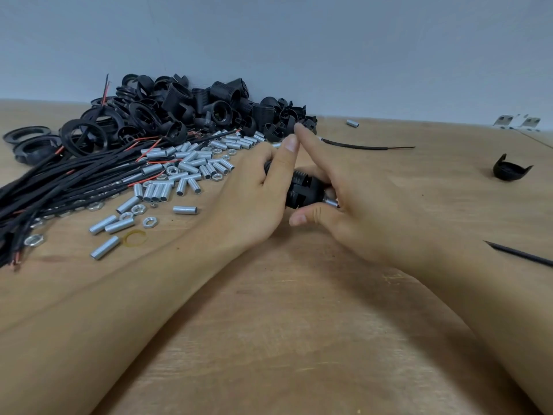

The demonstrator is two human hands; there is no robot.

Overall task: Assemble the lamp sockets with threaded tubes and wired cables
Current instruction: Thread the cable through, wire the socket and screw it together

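Now socket between both hands

The wooden surface carries a heap of black socket parts, a bundle of black cables, scattered threaded tubes, hex nuts and a lone black cap.

Both the left hand and right hand grip a black lamp socket.

Both forearms are bare to the frame edge; no sleeves, rings or watch show.
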